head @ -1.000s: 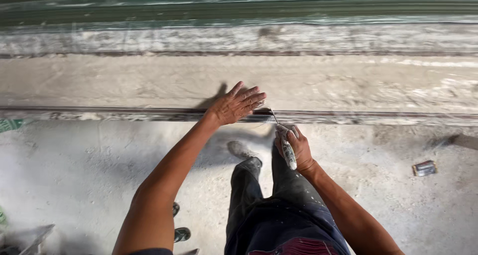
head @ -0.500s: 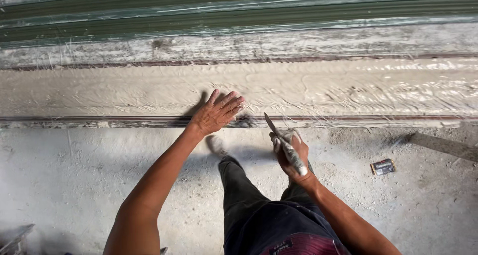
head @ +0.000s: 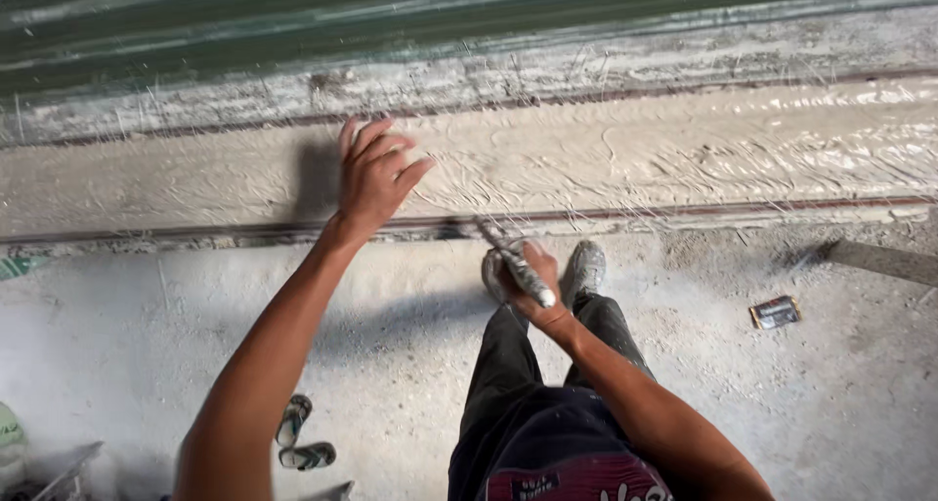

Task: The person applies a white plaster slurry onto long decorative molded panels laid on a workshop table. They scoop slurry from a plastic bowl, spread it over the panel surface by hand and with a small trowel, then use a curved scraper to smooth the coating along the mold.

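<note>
Here the left hand (head: pixel 373 174) is resting spread on the plaster band (head: pixel 684 159). The right hand (head: pixel 532 281), just below the band, is gripping a trowel (head: pixel 513 261), its long axis pointing up-left toward it.

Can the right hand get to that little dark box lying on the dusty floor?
Probably not right now. The right hand is wrapped around a plaster-caked tool, so it is full. The small dark rectangular box lies uncovered on the floor well off to the side, with nothing between them.
</note>
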